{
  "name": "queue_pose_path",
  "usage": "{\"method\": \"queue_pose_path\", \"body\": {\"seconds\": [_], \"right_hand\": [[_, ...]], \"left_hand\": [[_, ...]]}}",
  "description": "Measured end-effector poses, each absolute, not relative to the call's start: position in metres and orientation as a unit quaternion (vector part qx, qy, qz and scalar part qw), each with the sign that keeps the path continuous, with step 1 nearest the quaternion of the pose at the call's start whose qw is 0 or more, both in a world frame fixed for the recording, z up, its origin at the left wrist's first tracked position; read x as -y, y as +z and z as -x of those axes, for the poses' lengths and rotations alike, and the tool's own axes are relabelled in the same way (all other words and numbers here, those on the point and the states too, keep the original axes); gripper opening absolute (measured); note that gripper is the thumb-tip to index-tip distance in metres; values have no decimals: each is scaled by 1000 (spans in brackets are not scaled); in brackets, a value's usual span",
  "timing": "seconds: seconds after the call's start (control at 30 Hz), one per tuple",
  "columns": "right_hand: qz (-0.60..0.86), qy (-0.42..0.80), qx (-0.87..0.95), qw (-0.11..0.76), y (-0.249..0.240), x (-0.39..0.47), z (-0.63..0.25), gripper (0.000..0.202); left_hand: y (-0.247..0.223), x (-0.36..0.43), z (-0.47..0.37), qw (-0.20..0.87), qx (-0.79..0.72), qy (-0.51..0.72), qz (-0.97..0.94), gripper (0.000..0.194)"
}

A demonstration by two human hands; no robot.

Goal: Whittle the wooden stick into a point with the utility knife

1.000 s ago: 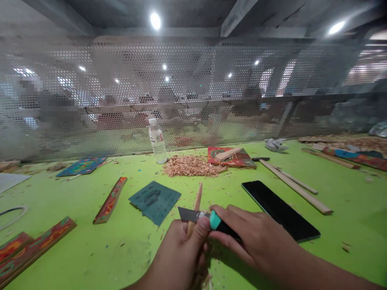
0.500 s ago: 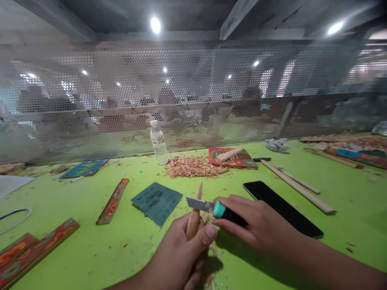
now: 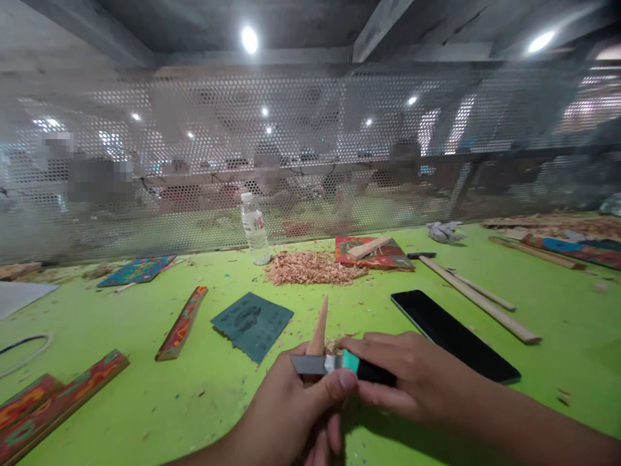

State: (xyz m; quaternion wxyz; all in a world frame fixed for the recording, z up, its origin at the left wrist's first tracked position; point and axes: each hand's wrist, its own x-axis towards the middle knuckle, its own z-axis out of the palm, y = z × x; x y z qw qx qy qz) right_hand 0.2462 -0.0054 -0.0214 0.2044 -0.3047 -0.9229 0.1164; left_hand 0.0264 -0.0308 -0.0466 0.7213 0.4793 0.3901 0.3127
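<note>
A: What could go wrong for you here? The blade (image 3: 308,364) lies across the wooden stick (image 3: 321,329), close by your left hand (image 3: 286,408). I'd judge a skid the main risk: too much push, or the round wood rolling in your grip, and the edge could jump toward your fingers.

B: Second risk for you: a twist of the knife (image 3: 377,373) while the edge is biting. The steel is thin and well out of its handle; it could flex or chip. The stick's tapered end is slender too, and might split under a deep cut.

A: Your hands, then. Left: fingers curled closed around the lower stick, its point rising away from you above the fist. Thumb (image 3: 336,386) is up against the knife near the teal collar (how hard it presses, I can't tell).

B: Right hand (image 3: 412,369): closed on the black handle from the side, fingers together, little gap. Blade points left, over the wood.

A: Where's the stick? In front of you, above the green tabletop (image 3: 145,414), short of the heap of shavings (image 3: 310,268). Dark green sheet (image 3: 255,323) on your left, phone (image 3: 453,333) on your right.
</note>
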Motion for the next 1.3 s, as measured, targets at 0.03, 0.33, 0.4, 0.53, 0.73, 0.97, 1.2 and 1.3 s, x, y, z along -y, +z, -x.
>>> {"method": "queue_pose_path", "body": {"seconds": [0.03,0.33,0.4,0.53,0.73,0.97,1.2,1.3], "right_hand": [[311,118,921,202,-21,6,-246,23],[340,107,912,204,-26,14,-246,33],[343,100,907,225,-28,16,-245,40],[346,76,904,239,-29,19,-240,55],[348,-37,892,285,-26,17,-239,54],[349,-45,869,347,-19,2,-254,45],[314,40,915,252,-16,0,-253,43],[303,77,925,218,-14,3,-252,40]], "left_hand": [[-45,32,-27,713,-401,310,-485,66],[-37,36,-31,626,-473,309,-537,80],[-38,36,-30,616,-475,316,-543,82],[-44,36,-30,615,-465,333,-543,83],[-53,32,-31,684,-428,351,-475,79],[-48,33,-23,697,-385,379,-471,59],[-54,30,-26,712,-380,395,-439,55],[-57,29,-28,724,-361,386,-444,59]]}}
